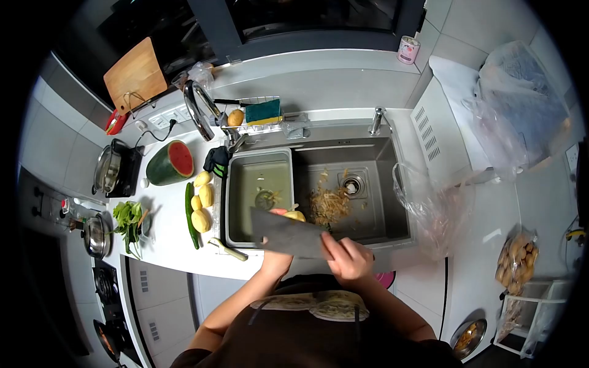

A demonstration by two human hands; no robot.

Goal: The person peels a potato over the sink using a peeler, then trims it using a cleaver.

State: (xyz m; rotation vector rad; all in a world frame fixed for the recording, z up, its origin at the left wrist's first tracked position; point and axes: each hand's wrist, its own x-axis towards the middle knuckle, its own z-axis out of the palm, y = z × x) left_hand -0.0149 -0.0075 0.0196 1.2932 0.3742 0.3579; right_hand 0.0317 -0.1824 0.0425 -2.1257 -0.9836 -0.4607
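A wide grey cleaver (288,234) is held flat over the front edge of the sink, its handle in my closed right hand (350,259). Behind the blade, my left hand (277,260) is mostly hidden; only its wrist and a fingertip show. That fingertip touches a yellow peeled potato (295,216), which shows past the blade's upper edge. Brown and pale peelings (330,205) lie in the right sink basin (383,211). The left basin (229,202) holds cloudy water. Several peeled potatoes (200,221) rest on the counter beside a cucumber (189,214) and a peeler (228,249).
A cut watermelon (165,164), leafy greens (127,216) and a pot (97,236) stand on the left. The faucet (197,107) rises behind the sink. Plastic bags (429,208) hang at the right, with bagged potatoes (518,257) and a metal bowl (457,334) farther off.
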